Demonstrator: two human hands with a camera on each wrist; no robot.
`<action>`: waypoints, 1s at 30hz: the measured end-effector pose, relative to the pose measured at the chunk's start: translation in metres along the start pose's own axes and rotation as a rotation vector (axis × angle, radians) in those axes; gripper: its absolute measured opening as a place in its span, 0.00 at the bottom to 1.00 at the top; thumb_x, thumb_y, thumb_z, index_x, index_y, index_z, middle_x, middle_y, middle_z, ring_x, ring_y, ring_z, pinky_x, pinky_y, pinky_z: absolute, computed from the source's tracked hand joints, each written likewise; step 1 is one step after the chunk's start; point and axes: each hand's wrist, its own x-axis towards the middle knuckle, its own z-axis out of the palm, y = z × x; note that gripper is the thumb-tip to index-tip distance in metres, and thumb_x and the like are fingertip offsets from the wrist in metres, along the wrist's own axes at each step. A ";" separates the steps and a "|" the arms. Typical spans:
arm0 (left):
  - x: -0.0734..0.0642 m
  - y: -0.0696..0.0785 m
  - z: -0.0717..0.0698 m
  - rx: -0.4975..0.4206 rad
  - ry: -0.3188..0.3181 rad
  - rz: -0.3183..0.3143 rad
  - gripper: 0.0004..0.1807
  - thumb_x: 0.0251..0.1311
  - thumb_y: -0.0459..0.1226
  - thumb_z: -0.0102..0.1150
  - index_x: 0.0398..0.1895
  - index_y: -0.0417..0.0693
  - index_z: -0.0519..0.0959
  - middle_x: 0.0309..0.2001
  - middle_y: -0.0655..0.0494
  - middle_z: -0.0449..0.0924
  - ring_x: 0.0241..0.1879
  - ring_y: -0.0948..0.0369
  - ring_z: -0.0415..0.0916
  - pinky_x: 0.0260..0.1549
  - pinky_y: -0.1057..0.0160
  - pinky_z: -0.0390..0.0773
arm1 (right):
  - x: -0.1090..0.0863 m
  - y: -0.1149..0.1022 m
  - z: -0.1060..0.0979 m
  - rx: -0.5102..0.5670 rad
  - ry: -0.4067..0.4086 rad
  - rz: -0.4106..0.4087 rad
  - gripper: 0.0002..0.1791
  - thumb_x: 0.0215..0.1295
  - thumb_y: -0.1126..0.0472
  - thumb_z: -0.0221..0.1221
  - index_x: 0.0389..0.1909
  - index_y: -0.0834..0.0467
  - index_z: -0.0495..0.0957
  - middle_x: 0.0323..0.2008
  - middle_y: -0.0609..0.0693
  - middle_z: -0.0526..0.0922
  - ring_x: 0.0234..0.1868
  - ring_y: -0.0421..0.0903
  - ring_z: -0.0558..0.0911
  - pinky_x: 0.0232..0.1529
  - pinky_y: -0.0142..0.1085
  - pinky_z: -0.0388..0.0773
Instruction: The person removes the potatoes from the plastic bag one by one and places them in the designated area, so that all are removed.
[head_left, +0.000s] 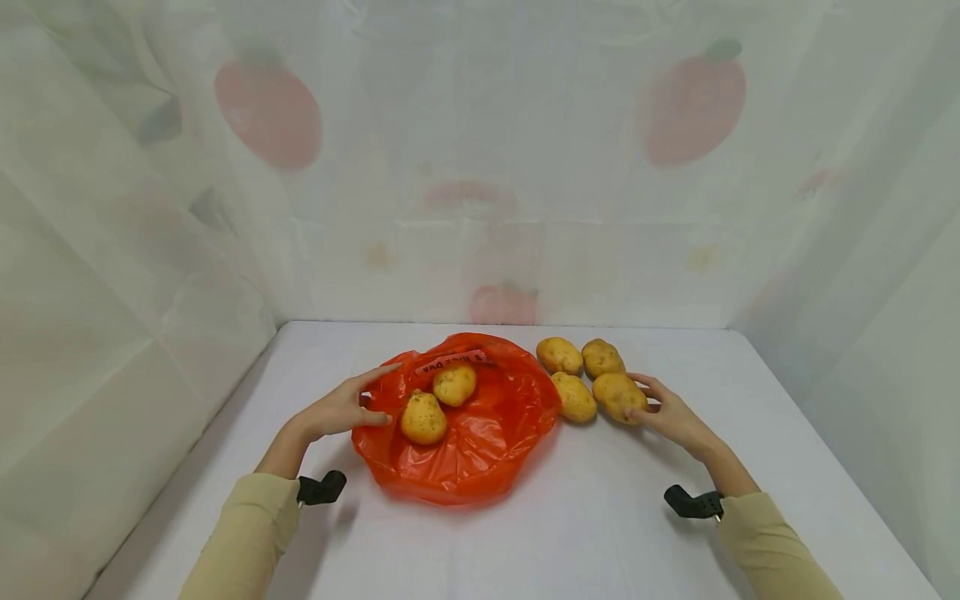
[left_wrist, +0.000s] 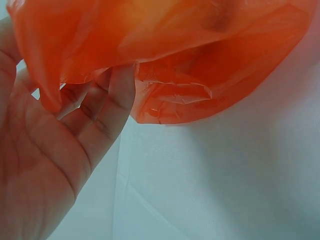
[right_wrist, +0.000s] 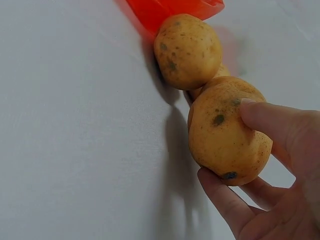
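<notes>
My left hand (head_left: 345, 408) holds the left rim of a red plastic bag (head_left: 487, 446), thumb inside and fingers around the edge. In the left wrist view the thin film (left_wrist: 175, 100) drapes over those fingers. The bag lies mouth up, with one potato (head_left: 424, 418) in it and another potato (head_left: 454, 384) touching it behind. My right hand (head_left: 671, 417) grips a yellow potato (right_wrist: 227, 135) from its right side, with the thumb on its top and fingertips along its lower side. This potato has a few dark spots.
Right of the bag sit three more potatoes: one close to its rim (head_left: 575, 397), one behind that (head_left: 559, 356) and one at the back right (head_left: 602, 358). The white table (head_left: 585, 517) meets a pale curtain (head_left: 600, 275) at the back and sides.
</notes>
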 end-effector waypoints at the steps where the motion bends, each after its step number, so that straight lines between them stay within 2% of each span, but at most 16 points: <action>1: 0.000 0.000 0.000 -0.001 0.003 -0.004 0.43 0.52 0.39 0.64 0.69 0.68 0.54 0.65 0.49 0.59 0.49 0.49 0.70 0.39 0.57 0.79 | 0.000 0.000 0.000 0.001 -0.001 -0.004 0.40 0.61 0.52 0.59 0.70 0.53 0.50 0.66 0.69 0.52 0.59 0.69 0.64 0.53 0.55 0.69; 14: -0.001 0.002 0.001 -0.001 -0.001 0.030 0.42 0.52 0.38 0.64 0.69 0.67 0.55 0.66 0.49 0.57 0.48 0.50 0.72 0.40 0.57 0.78 | -0.002 -0.002 0.002 -0.021 -0.008 0.026 0.41 0.61 0.51 0.58 0.70 0.56 0.48 0.65 0.72 0.53 0.61 0.70 0.62 0.54 0.57 0.68; 23: -0.002 0.004 0.001 0.021 0.014 0.015 0.42 0.52 0.39 0.64 0.69 0.69 0.55 0.66 0.50 0.57 0.47 0.51 0.71 0.40 0.58 0.77 | -0.001 0.001 0.003 -0.042 0.002 0.034 0.41 0.62 0.50 0.57 0.70 0.58 0.50 0.64 0.72 0.55 0.61 0.68 0.64 0.55 0.55 0.68; 30: -0.002 0.003 0.001 -0.004 0.004 0.012 0.42 0.52 0.38 0.64 0.69 0.68 0.54 0.66 0.48 0.58 0.48 0.49 0.72 0.39 0.57 0.79 | 0.002 0.003 0.003 -0.086 0.007 0.045 0.41 0.62 0.47 0.57 0.70 0.59 0.50 0.65 0.72 0.55 0.61 0.68 0.63 0.56 0.56 0.67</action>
